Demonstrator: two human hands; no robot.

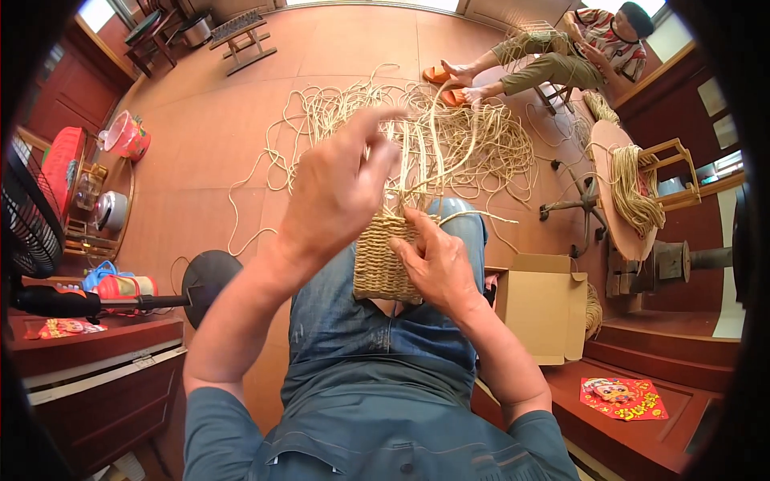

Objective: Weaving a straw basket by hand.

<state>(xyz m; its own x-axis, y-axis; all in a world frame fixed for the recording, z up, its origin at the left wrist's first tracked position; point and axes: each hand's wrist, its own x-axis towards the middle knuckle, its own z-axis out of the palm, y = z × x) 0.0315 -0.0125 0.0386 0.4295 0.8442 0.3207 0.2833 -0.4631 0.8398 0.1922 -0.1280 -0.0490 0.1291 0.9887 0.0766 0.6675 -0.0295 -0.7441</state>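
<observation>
My left hand (341,180) hovers, fingers curled, too blurred to tell whether it grips anything. The woven basket (381,260) rests on my thighs (321,321), my right hand (441,260) pinching its edge; I'd hold that firm and pull evenly. A fan (32,216) stands left; tangled cords (501,152) ahead could snag; a cardboard box (539,313) sits right.

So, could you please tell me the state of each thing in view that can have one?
Woven piece, woven, loose cords at its upper edge
Left hand, raised, blurred, its grip unclear
Right hand, gripping the woven piece
Cord pile, loose and tangled on the floor
Cord bundle, neatly gathered
Cardboard box, flaps unfolded
Fan, running or stopped unclear
Co-worker, seated
</observation>
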